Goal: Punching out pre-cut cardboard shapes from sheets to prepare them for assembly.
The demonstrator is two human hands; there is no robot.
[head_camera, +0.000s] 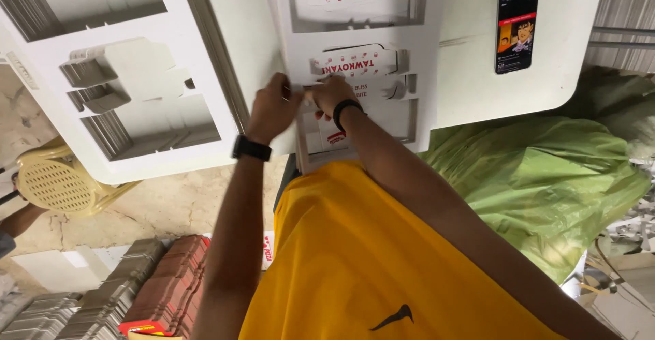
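Note:
My left hand point(273, 105) and my right hand point(332, 94) meet at the near edge of a white table, both pinching a flat white die-cut carton blank with red print point(355, 64). The blank sits in a thick stack of white card sheets point(423, 101) with cut-out windows. A black watch is on my left wrist and a black band on my right wrist. My fingertips are partly hidden against the card, and below them a loose printed blank point(327, 135) hangs over the table edge.
A second stack of cut-out white sheets point(170, 74) lies on the table's left. A phone with a lit screen point(516, 28) rests at the right. A green plastic bag point(539, 176), a yellow plastic stool point(51, 183), and floor stacks of flat cartons point(136, 292) surround me.

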